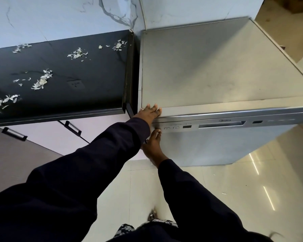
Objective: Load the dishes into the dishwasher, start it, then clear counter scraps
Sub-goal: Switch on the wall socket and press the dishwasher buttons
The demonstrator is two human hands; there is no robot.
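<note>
A silver freestanding dishwasher [217,70] stands at the right with its door closed. Its control strip [187,126] with small buttons and a display runs across the top of the door. My left hand [149,112] rests flat with straight fingers on the front left corner of the dishwasher's top. My right hand [153,145] reaches up from below and a fingertip touches the leftmost button on the strip. Pale vegetable scraps [41,81] lie scattered in several small piles on the black counter [87,95] to the left.
The black counter butts against the dishwasher's left side. Under it are pale cabinet doors with dark handles [73,127]. A marbled white wall [68,16] rises behind. Glossy cream floor tiles [234,189] lie in front of the dishwasher.
</note>
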